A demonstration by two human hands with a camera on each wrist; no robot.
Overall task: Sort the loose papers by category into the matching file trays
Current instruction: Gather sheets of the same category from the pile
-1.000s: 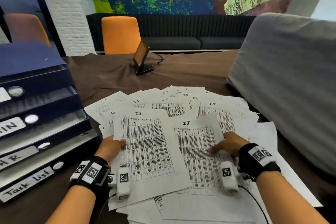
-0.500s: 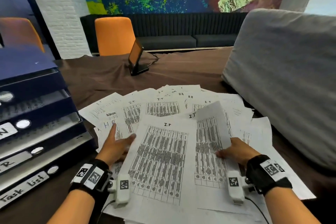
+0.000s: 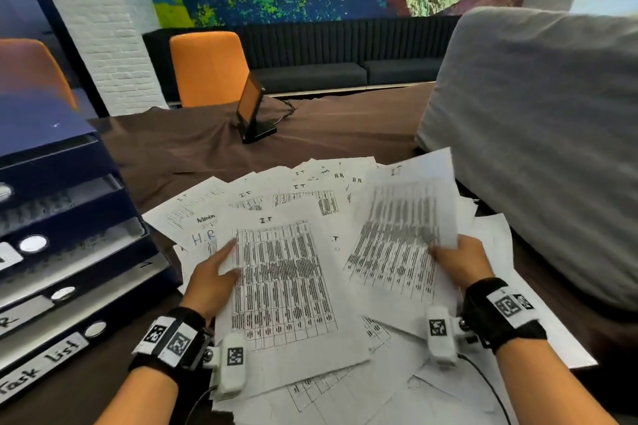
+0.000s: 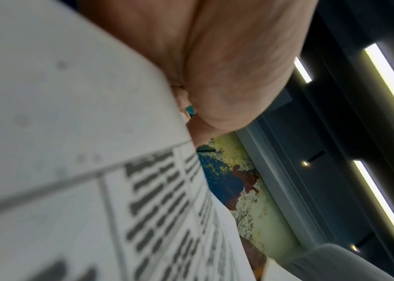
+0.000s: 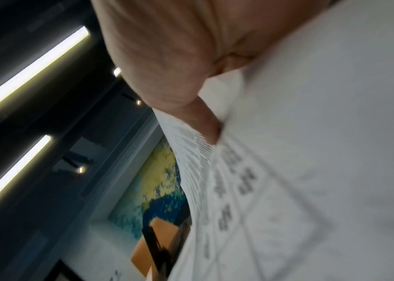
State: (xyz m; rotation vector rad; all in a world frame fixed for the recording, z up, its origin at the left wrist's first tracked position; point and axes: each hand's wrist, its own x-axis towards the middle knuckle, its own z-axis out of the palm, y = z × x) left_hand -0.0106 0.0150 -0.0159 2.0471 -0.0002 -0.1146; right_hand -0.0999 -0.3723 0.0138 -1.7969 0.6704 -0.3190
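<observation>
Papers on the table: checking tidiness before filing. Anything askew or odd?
Yes. The loose papers lie fanned and overlapping at mixed angles, IT, H.R and Admin headings mixed. Each hand, left hand and right hand, holds one sheet.

A fan of loose papers [image 3: 303, 190] covers the brown table [image 3: 193, 148]. The left hand [image 3: 210, 281] grips the left edge of a sheet headed I.T [image 3: 283, 286]; the right hand [image 3: 461, 260] holds a second, blurred sheet [image 3: 397, 238] raised off the pile. Stacked blue file trays [image 3: 69, 238] stand at the left, the lowest labelled Task list
</observation>
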